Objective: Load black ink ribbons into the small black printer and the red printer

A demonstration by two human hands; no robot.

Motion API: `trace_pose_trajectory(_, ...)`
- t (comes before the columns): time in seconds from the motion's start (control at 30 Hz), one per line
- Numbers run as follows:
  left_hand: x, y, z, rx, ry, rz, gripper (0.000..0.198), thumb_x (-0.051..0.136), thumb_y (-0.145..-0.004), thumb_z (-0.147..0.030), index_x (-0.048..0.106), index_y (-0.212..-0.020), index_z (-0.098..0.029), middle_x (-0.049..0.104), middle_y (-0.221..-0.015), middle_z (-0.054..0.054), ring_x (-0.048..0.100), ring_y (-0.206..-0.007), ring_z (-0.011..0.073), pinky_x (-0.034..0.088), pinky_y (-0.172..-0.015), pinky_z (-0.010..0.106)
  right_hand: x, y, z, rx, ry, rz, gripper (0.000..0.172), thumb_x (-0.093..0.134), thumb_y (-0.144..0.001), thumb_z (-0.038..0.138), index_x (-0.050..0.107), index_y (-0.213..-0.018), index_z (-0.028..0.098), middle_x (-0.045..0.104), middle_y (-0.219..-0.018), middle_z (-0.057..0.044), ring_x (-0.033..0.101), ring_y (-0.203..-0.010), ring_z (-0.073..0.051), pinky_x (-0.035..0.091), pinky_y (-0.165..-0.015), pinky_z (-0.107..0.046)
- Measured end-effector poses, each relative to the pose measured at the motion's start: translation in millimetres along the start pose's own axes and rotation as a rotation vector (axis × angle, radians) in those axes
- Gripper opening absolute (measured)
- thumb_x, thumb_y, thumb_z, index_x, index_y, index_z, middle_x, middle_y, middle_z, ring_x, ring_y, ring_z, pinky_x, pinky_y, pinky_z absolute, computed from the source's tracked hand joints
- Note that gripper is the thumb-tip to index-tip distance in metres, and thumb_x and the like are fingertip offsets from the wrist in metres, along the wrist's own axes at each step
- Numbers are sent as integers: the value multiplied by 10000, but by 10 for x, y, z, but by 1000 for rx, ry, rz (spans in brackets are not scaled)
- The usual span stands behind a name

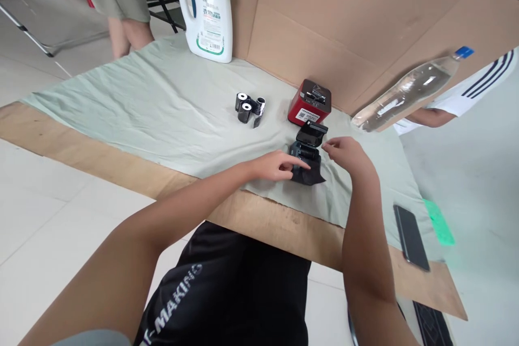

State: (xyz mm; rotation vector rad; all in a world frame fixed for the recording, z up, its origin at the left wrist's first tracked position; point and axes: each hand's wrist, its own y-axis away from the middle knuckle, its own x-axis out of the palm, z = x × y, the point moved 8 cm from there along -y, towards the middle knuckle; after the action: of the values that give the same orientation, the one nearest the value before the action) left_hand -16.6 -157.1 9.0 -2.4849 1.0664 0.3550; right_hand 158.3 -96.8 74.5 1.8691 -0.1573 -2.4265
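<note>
A small black device [307,152] with a raised lid [311,133] lies on the cloth in front of me; it looks like a mini printer with a dark roll inside. A loose black sheet [308,174] spreads from its front edge. My left hand [279,165] reaches in from the left, its index finger stretched out onto the sheet and the other fingers bent. On the other side, my right hand [344,153] has thumb and fingertips pinched together beside the lid. Whatever is in that pinch is too small to make out.
Behind the device stands a red-and-black box [309,102]. Several black rolls [248,108] sit left of it. A detergent jug [210,11], a water bottle [405,92] and a cardboard panel [316,21] line the back. A phone [411,237] lies right. Two people are nearby.
</note>
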Motion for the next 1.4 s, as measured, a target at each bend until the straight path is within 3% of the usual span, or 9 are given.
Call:
trace_pose_trajectory(0.17, -93, 25, 32, -37, 139, -75, 564, 593, -824, -188, 700, -1378, -177, 452, -586, -72, 359, -544, 96, 299, -563, 229, 99, -71, 390, -165, 84, 135, 241, 655, -863, 163, 879, -923, 229, 845, -1011, -50, 759, -976, -260, 545, -836, -324)
trace_pose_trajectory(0.4, -169, 26, 87, -62, 188, -128, 466, 612, -842, -219, 756, -1282, -169, 356, -556, -85, 274, -512, 81, 217, -518, 231, 207, -162, 279, -149, 208, 171, 321, 729, -815, 172, 887, -1075, 275, 843, -1116, -40, 761, -1031, -294, 568, -863, -348)
trace_pose_trajectory(0.57, -215, 27, 83, -70, 203, -165, 272, 603, -843, -247, 829, -964, -155, 451, -561, -47, 323, -526, 88, 242, -528, 253, 320, -128, 279, -136, 259, 180, 319, 763, -835, 245, 861, -1138, 258, 815, -1209, -77, 740, -1054, -306, 542, -789, -343)
trace_pose_trajectory(0.73, -347, 75, 83, -74, 203, -277, 241, 604, -840, -267, 817, -881, -161, 465, -547, -46, 330, -529, 96, 240, -537, 272, 131, -69, 319, -161, 262, 105, 275, 793, -794, 272, 839, -1062, 237, 792, -1087, -74, 707, -948, -274, 479, -713, -330)
trace_pose_trajectory(0.87, -536, 123, 101, -38, 213, -467, 263, 657, -890, -382, 795, -875, -158, 505, -581, -38, 385, -555, 97, 285, -555, 269, -261, 98, 453, -296, 122, -82, 255, 765, -767, 233, 795, -1019, 208, 729, -967, -62, 652, -850, -246, 460, -734, -352)
trace_pose_trajectory(0.97, -658, 143, 145, -13, 269, -611, 391, 701, -908, -541, 770, -950, -159, 629, -708, -3, 439, -584, 88, 328, -567, 256, -395, 269, 633, -419, -69, -139, 210, 749, -773, 196, 751, -984, 196, 719, -969, -57, 635, -849, -236, 470, -765, -362)
trace_pose_trajectory(1.1, -695, 113, 225, 8, 362, -671, 519, 693, -912, -664, 718, -1073, -172, 714, -874, 36, 484, -594, 76, 361, -563, 245, -294, 374, 863, -507, -207, -117, 193, 728, -810, 162, 722, -996, 215, 715, -925, -35, 636, -850, -239, 485, -794, -372)
trace_pose_trajectory(1.27, -698, 104, 287, -6, 367, -680, 509, 678, -930, -674, 667, -870, -169, 575, -665, -22, 429, -532, 73, 322, -526, 248, -126, 333, 1015, -588, -307, -86, 205, 750, -826, 152, 707, -1004, 245, 723, -988, -32, 659, -928, -254, 522, -892, -406)
trace_pose_trajectory(1.4, -726, 147, 247, -11, 339, -685, 400, 723, -938, -569, 661, -873, -179, 567, -659, -24, 471, -561, 92, 346, -553, 256, -49, 234, 1000, -574, -577, 3, 234, 809, -836, 236, 704, -1043, 263, 726, -1054, -29, 675, -999, -240, 559, -857, -372)
